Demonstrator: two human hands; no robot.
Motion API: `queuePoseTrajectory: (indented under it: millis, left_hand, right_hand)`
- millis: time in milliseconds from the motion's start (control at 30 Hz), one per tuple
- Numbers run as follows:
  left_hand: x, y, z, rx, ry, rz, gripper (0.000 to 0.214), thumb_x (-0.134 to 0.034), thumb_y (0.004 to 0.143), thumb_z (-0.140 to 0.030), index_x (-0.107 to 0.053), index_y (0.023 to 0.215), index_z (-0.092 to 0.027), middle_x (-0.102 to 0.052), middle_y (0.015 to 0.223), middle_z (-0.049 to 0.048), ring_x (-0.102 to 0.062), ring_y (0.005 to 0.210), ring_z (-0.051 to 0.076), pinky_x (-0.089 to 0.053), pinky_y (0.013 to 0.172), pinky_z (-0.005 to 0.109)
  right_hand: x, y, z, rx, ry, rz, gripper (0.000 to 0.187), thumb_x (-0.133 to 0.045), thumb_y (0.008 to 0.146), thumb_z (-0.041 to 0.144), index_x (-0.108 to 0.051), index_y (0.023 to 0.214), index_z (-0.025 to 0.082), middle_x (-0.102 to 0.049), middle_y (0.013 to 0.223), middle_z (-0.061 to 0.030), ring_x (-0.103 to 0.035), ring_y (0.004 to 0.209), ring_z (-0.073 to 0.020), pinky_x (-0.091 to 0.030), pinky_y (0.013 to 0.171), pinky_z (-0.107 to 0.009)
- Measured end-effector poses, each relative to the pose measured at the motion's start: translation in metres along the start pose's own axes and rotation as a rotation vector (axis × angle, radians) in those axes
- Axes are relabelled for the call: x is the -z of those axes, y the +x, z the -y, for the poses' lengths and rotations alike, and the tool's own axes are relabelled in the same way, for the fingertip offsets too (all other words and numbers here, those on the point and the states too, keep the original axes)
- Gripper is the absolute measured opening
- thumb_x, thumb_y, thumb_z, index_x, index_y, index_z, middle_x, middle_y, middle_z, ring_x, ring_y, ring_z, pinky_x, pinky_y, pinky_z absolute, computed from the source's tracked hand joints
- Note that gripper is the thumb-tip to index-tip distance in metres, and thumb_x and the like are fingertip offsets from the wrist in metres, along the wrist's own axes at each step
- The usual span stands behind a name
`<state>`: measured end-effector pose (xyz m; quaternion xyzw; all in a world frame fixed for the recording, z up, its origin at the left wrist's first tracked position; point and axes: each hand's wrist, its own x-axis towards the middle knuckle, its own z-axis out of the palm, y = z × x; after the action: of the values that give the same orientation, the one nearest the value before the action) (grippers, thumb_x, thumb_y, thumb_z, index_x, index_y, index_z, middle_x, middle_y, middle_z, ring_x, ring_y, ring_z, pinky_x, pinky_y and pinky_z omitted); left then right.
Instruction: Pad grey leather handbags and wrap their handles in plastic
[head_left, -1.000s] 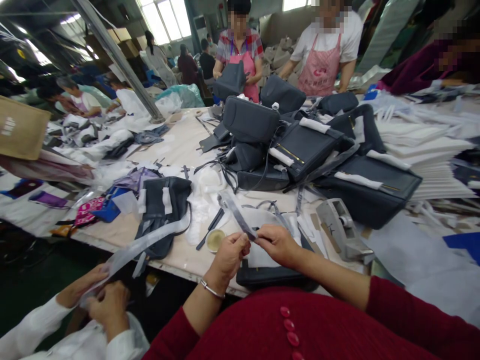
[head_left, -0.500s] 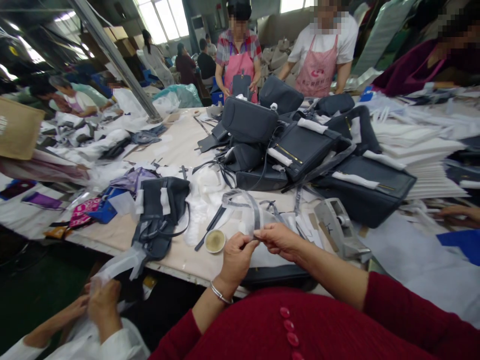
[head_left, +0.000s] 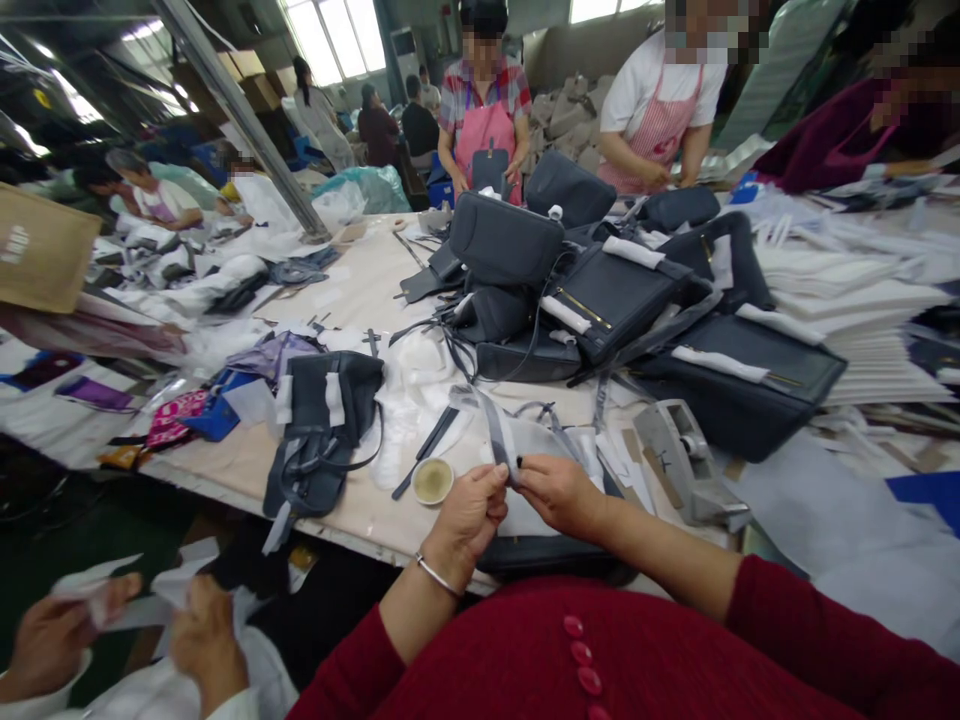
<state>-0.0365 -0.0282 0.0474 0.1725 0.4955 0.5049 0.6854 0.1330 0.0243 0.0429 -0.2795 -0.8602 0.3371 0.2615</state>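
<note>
In front of my chest, my left hand (head_left: 471,515) pinches a dark strap (head_left: 498,436) wrapped in thin translucent film. My right hand (head_left: 564,495) is closed on the same strap just to the right, its fingertips almost meeting the left ones. A small dark tip pokes out above the right fingers. Beyond my fingers the strap runs up and away over the table, with white sheet material behind it. Left of my hands stands a small round tub (head_left: 433,482) with a yellowish content. A dark bag (head_left: 544,553) lies under my wrists at the table edge, mostly hidden.
Dark bags (head_left: 611,300) are heaped ahead, with another dark bag (head_left: 330,410) at left. A grey metal tape dispenser (head_left: 686,465) stands right of my forearm. White foam sheets (head_left: 885,340) are stacked at right. A co-worker's hands (head_left: 202,625) hold white paper at lower left.
My fingers have shifted on the strap, and its far loop has straightened and narrowed. The lower-left co-worker's hands have moved apart with white paper between them. The view has shifted slightly.
</note>
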Motion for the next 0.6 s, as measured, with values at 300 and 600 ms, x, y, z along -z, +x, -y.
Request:
queuePoseTrajectory:
  millis: [300, 600]
  left_hand:
    - [-0.003, -0.017, 0.001, -0.524, 0.756, -0.059, 0.022, -0.071, 0.077, -0.03, -0.065, 0.059, -0.019, -0.048, 0.062, -0.0003, -0.044, 0.066, 0.013, -0.033, 0.067, 0.026]
    - [0.013, 0.0, 0.0, 0.133, -0.135, 0.087, 0.045, -0.085, 0.063, -0.04, -0.047, 0.068, -0.016, -0.029, 0.053, -0.0103, -0.022, 0.046, 0.003, -0.018, 0.044, 0.015]
  right_hand:
    - [0.0, 0.017, 0.004, -0.846, 1.045, 0.032, 0.041, -0.072, 0.066, 0.05, -0.044, 0.063, 0.02, -0.029, 0.047, 0.0109, -0.016, 0.041, -0.0047, -0.01, 0.041, -0.022]
    - [-0.009, -0.002, 0.001, 0.037, -0.016, -0.003, 0.02, -0.052, 0.088, 0.021, -0.056, 0.068, 0.017, -0.052, 0.07, -0.0018, -0.047, 0.067, -0.0128, -0.036, 0.063, -0.025]
